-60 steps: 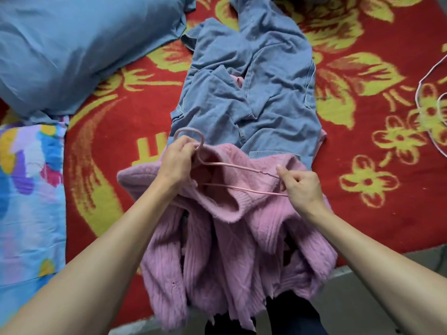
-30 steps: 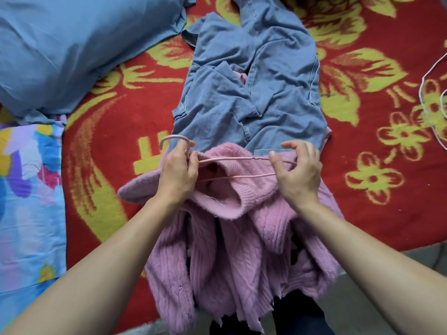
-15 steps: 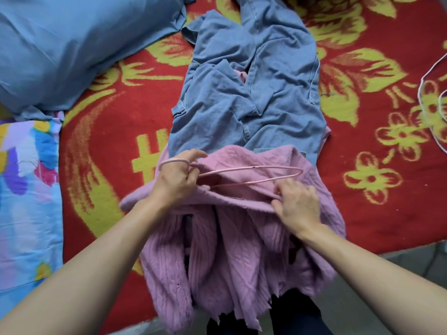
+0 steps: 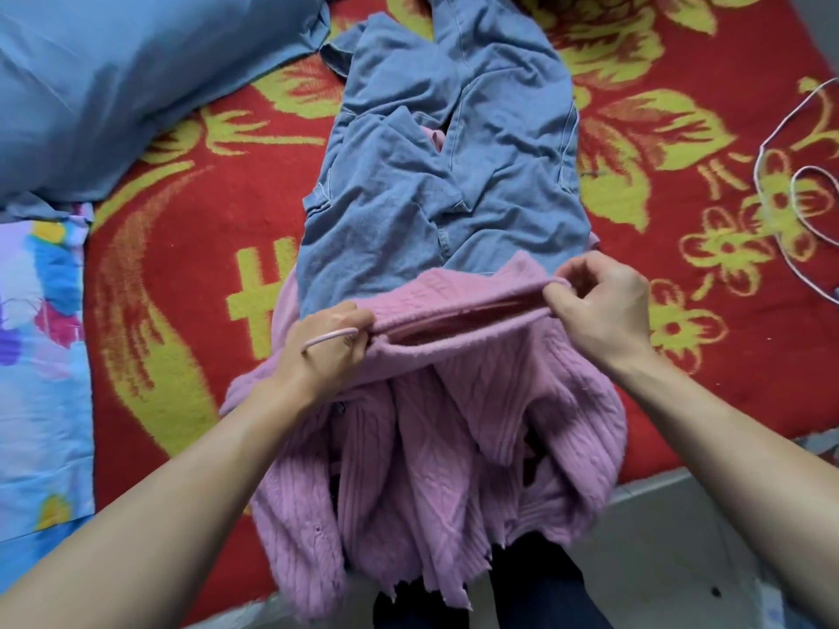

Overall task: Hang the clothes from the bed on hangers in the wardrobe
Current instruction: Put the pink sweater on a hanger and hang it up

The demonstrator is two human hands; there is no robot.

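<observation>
Your left hand (image 4: 318, 370) grips the pink hanger (image 4: 329, 339) by its hook while your right hand (image 4: 599, 311) pinches the sweater (image 4: 454, 424) neckline taut (likely to seat it over the hanger), the sweater draped over the bed's (image 4: 181, 288) near edge.

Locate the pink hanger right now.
Head view, centre: the pink hanger lies mostly inside the pink sweater, its hook crossing the left hand, just below the denim garment; the right hand pinches the sweater's other end.

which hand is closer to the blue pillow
Left. The left hand, gripping the pink hanger, is below and right of the blue pillow; the right hand pinches the pink sweater farther right.
</observation>
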